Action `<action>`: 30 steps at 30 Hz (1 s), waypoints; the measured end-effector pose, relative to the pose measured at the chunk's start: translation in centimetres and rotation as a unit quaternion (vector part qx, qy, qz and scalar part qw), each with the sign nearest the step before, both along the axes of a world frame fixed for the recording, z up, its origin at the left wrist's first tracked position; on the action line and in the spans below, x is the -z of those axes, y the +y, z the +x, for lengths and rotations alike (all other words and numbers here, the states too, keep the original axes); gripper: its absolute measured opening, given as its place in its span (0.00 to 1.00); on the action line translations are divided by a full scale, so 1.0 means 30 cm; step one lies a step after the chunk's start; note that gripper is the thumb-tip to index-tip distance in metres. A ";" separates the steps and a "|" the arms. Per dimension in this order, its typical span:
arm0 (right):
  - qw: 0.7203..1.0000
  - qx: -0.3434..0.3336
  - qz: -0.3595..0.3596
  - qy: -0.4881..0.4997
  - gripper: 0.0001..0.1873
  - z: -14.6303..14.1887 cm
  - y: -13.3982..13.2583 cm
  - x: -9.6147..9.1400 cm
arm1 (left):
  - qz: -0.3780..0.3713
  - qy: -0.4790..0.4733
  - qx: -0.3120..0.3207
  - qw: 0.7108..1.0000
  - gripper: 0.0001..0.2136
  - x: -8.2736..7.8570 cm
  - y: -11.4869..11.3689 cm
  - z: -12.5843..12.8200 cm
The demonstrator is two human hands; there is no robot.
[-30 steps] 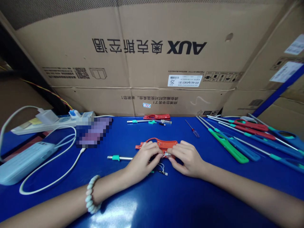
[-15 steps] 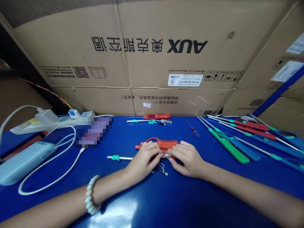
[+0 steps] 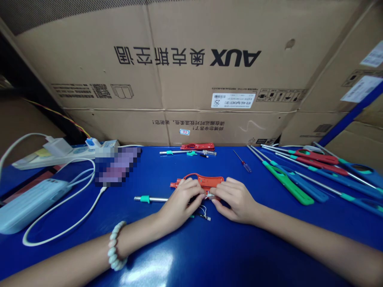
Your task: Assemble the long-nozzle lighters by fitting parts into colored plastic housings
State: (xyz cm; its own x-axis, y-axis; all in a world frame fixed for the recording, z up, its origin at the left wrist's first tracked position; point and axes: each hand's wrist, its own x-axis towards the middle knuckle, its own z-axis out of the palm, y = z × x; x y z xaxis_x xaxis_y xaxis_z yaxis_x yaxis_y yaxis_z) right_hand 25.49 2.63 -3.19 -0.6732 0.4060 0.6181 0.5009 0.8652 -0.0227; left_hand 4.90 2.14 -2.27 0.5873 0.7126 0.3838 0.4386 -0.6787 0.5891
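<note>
At the middle of the blue table my left hand [image 3: 185,198] is closed in a pinch on a thin white tube [image 3: 206,194]. Facing it, my right hand [image 3: 236,199] grips the small clear fuel tank [image 3: 211,196] of a lighter by its white-capped end; the fingers hide most of it. Just behind the hands lie orange-red lighter handle shells [image 3: 211,181], partly covered. A metal lighter tube [image 3: 158,199] with a green collar runs under my left hand. Below the fingers, white wires lead to a small black igniter [image 3: 204,217] with a white end.
Behind lies another red shell [image 3: 197,146] with a metal tube [image 3: 179,152] and small parts. A screwdriver [image 3: 245,165] and several long lighters [image 3: 287,181] are at right. On the left are a power strip [image 3: 74,153], a light-blue power bank [image 3: 38,203] and white cables. Cardboard [image 3: 179,87] stands behind.
Almost nothing differs; both hands keep their places, and the view has shifted very slightly.
</note>
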 end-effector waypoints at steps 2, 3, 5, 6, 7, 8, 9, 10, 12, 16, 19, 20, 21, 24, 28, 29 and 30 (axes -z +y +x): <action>1.000 0.000 0.004 -0.001 0.07 0.000 -0.001 0.000 | 0.001 -0.001 0.001 1.000 0.09 0.000 0.000 0.000; 1.000 0.001 0.004 -0.002 0.07 0.000 -0.002 0.000 | 0.002 -0.001 0.001 1.000 0.09 0.001 0.000 0.000; 1.000 0.002 0.004 -0.003 0.07 0.000 -0.003 0.000 | 0.003 0.000 -0.001 1.000 0.09 0.002 0.000 0.001; 1.000 0.003 0.003 -0.004 0.07 0.000 -0.003 -0.001 | 0.005 0.000 -0.001 1.000 0.09 0.003 0.000 0.002; 1.000 0.003 0.003 -0.004 0.07 -0.001 -0.004 -0.001 | 0.008 -0.001 -0.001 1.000 0.09 0.003 0.000 0.002; 1.000 0.003 0.003 -0.005 0.07 -0.001 -0.004 -0.002 | 0.010 -0.002 0.001 1.000 0.09 0.003 -0.001 0.003; 1.000 0.003 0.003 -0.007 0.07 -0.001 -0.005 -0.003 | 0.011 -0.004 0.001 1.000 0.09 0.002 -0.001 0.004; 1.000 0.002 0.003 -0.008 0.07 -0.002 -0.005 -0.004 | 0.012 -0.005 0.002 1.000 0.09 0.001 -0.001 0.004; 1.000 0.000 0.004 -0.011 0.08 -0.002 -0.006 -0.004 | 0.012 -0.004 0.003 1.000 0.09 -0.002 -0.002 0.005; 1.000 0.002 0.001 -0.013 0.08 -0.002 -0.005 0.000 | 0.008 0.000 -0.001 1.000 0.10 -0.007 -0.004 0.004; 1.000 0.002 -0.007 -0.019 0.08 -0.002 -0.004 0.002 | 0.004 0.003 -0.005 1.000 0.11 -0.005 -0.005 0.003; 1.000 0.001 -0.009 -0.021 0.08 -0.002 -0.004 0.002 | 0.004 0.005 -0.006 1.000 0.11 -0.004 -0.006 0.003; 1.000 0.000 -0.012 -0.022 0.07 -0.003 -0.003 0.002 | 0.004 0.009 -0.007 1.000 0.11 -0.004 -0.006 0.002; 1.000 0.006 -0.022 -0.018 0.07 -0.004 -0.004 -0.002 | 0.004 0.027 -0.008 1.000 0.10 -0.012 -0.001 -0.001; 0.999 0.030 -0.029 -0.002 0.06 -0.001 -0.006 -0.010 | 0.006 0.048 -0.022 0.999 0.10 -0.039 0.027 -0.024; 0.999 0.026 -0.030 0.002 0.06 -0.001 -0.006 -0.013 | 0.009 0.053 -0.022 0.998 0.10 -0.045 0.039 -0.032; 0.999 0.014 -0.034 0.004 0.05 0.000 -0.006 -0.015 | 0.014 0.062 -0.018 0.998 0.11 -0.049 0.052 -0.042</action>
